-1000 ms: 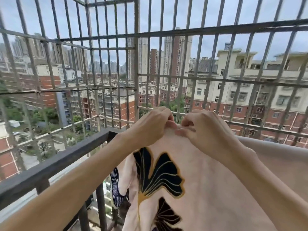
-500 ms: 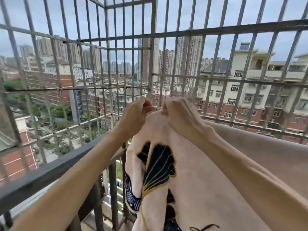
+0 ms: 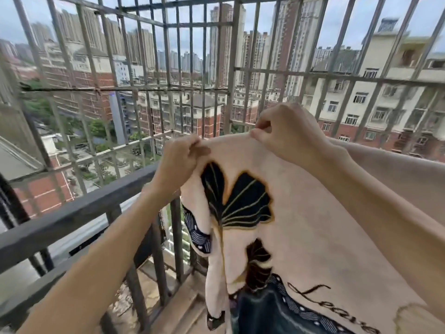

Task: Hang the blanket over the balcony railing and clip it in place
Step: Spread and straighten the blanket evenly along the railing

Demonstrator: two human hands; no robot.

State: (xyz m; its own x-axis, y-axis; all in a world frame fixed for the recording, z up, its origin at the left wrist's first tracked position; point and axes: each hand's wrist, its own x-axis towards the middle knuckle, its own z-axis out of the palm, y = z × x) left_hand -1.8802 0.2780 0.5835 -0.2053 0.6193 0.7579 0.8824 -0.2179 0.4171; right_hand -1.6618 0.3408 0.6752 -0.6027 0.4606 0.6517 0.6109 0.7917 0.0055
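Observation:
A cream blanket (image 3: 320,225) with dark leaf prints and a dark patterned border hangs in front of me, its top edge lifted. My left hand (image 3: 179,161) pinches the blanket's upper left edge. My right hand (image 3: 286,133) pinches the same top edge a little higher and further right. The blanket runs off to the right along the dark balcony railing (image 3: 79,213), whose top bar is bare to the left of my hands. No clip shows in view.
A grey metal security cage (image 3: 232,75) of vertical and horizontal bars encloses the balcony just beyond the railing. Behind it are apartment blocks and trees far below. Railing posts (image 3: 177,239) stand under the top bar near the blanket's hanging corner.
My hands, close together a second ago, have spread apart along the blanket's top edge. The right hand moved right and up, and the fold between them is stretched flatter.

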